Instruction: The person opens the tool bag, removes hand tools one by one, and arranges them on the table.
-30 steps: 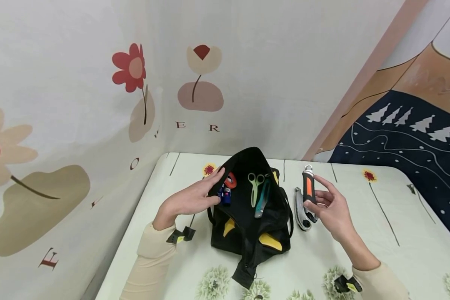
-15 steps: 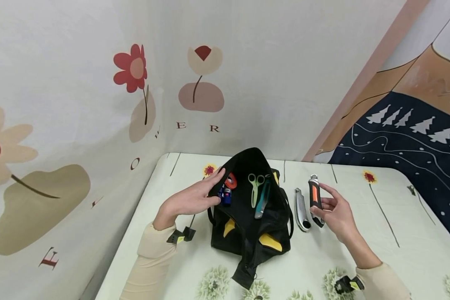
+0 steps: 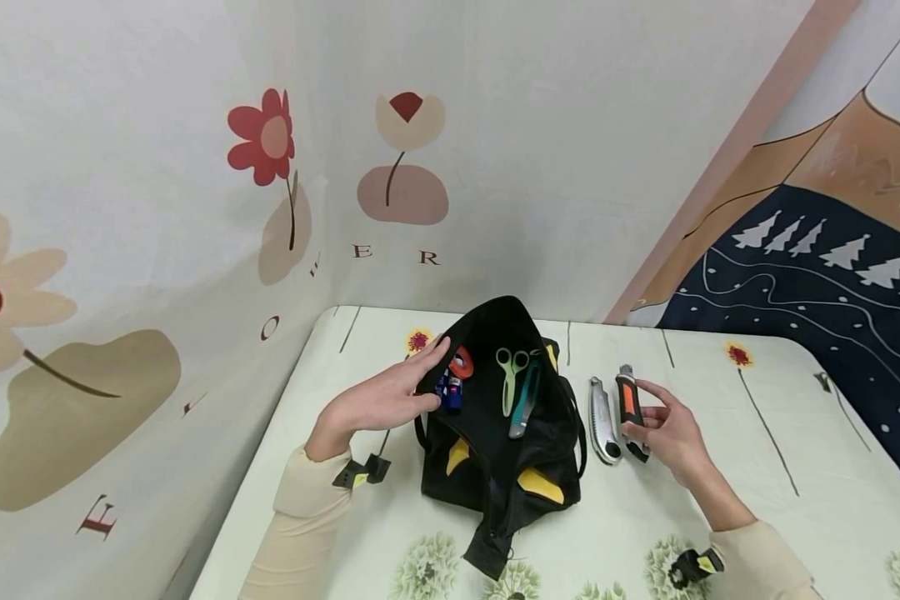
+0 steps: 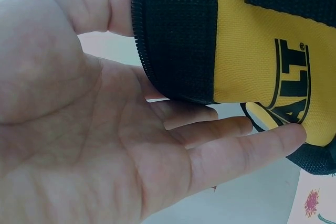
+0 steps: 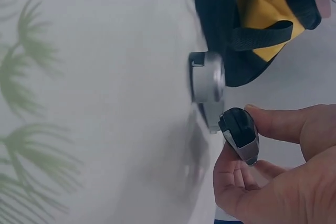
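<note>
My left hand (image 3: 382, 400) presses with mostly straight fingers against the left rim of a black-and-yellow tool bag (image 3: 536, 446). In the left wrist view the thumb reaches behind the zipper edge, and outstretched fingers (image 4: 236, 158) touch the yellow side. My right hand (image 3: 671, 429) pinches a black utility knife (image 3: 629, 400) with an orange inset, between thumb and fingers at the table. A silver utility knife (image 3: 603, 421) lies just left of it. Inside the bag are green scissors (image 3: 510, 379), a teal cutter (image 3: 525, 400), an orange ring-shaped item (image 3: 461, 362) and blue items (image 3: 452, 392).
The bag stands on a bed-like table (image 3: 727, 433) with a pale flower-print cover. Painted walls (image 3: 532, 167) rise close behind and to the left. A bag strap (image 3: 489, 542) hangs toward the front.
My right hand has carried the black-and-orange utility knife slightly right and down, from overlapping the silver one to beside it. The left hand and bag have stayed put.
</note>
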The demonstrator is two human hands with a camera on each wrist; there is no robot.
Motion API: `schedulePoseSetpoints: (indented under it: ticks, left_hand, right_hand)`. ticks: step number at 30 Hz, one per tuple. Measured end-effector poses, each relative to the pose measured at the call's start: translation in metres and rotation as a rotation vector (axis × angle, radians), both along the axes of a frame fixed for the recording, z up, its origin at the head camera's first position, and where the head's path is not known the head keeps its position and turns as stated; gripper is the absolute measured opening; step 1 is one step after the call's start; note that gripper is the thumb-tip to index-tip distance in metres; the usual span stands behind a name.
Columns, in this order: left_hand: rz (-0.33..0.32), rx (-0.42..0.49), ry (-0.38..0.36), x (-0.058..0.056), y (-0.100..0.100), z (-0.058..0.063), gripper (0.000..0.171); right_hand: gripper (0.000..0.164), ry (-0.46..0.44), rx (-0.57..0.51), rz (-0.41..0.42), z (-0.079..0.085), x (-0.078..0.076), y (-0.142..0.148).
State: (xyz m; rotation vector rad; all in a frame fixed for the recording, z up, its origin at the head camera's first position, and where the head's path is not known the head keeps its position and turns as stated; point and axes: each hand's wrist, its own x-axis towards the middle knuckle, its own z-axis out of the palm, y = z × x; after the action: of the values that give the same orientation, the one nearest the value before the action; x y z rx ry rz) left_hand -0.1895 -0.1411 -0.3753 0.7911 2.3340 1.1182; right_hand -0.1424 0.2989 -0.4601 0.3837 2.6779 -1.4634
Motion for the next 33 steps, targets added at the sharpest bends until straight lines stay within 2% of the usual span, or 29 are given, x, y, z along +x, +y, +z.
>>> schedulePoseSetpoints:
  ticks: [12, 33]
  left_hand:
    - [-0.003, -0.005, 0.0, 0.0005, 0.0015, 0.0009, 0.085]
    - [-0.001, -0.001, 0.007, 0.0004, -0.0005, 0.0009, 0.085]
  right_hand:
    - [0.086, -0.037, 0.068, 0.033, -0.0099, -0.0014, 0.003]
    - [0.078, -0.012, 0.229, 0.09, -0.0102, -0.0043, 0.0008]
